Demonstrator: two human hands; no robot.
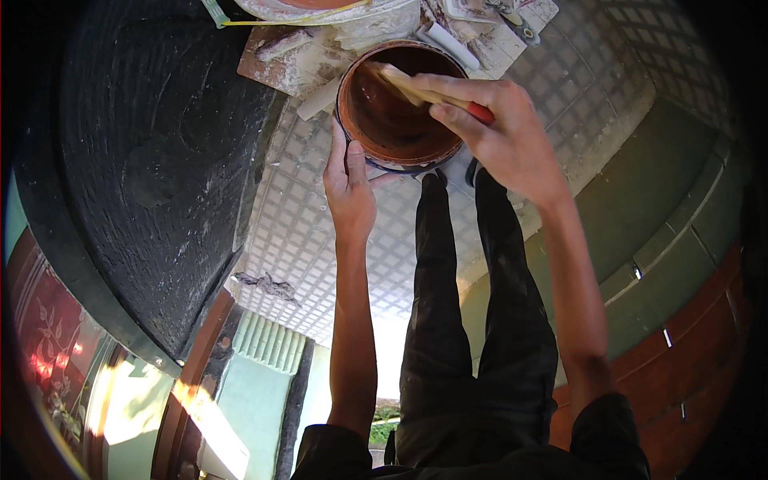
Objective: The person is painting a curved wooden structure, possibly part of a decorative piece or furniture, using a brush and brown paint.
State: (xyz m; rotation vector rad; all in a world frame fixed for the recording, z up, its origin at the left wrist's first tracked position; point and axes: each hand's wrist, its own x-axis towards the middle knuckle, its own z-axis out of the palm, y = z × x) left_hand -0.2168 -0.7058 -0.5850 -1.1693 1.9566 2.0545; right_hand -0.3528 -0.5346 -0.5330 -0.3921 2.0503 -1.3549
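Observation:
A round paint bucket (401,157), its inside coated reddish brown, is held up in front of me. My left hand (353,186) supports it from the left and below, with the thumb against its outer wall. Between the thumb and fingers of my right hand (501,120) is a paintbrush (441,98) with a pale wooden handle and a red end. The brush reaches over the right rim, and its head is inside the bucket, slightly blurred. How much paint lies at the bottom is hard to tell.
Beyond the bucket, a stained board (282,66) carries plastic sheeting (381,27), a white tube (450,45) and a scraper-like tool (521,27). A dark textured wall (156,150) rises on the left. A crumpled rag (267,285) lies on the tiled floor (294,222).

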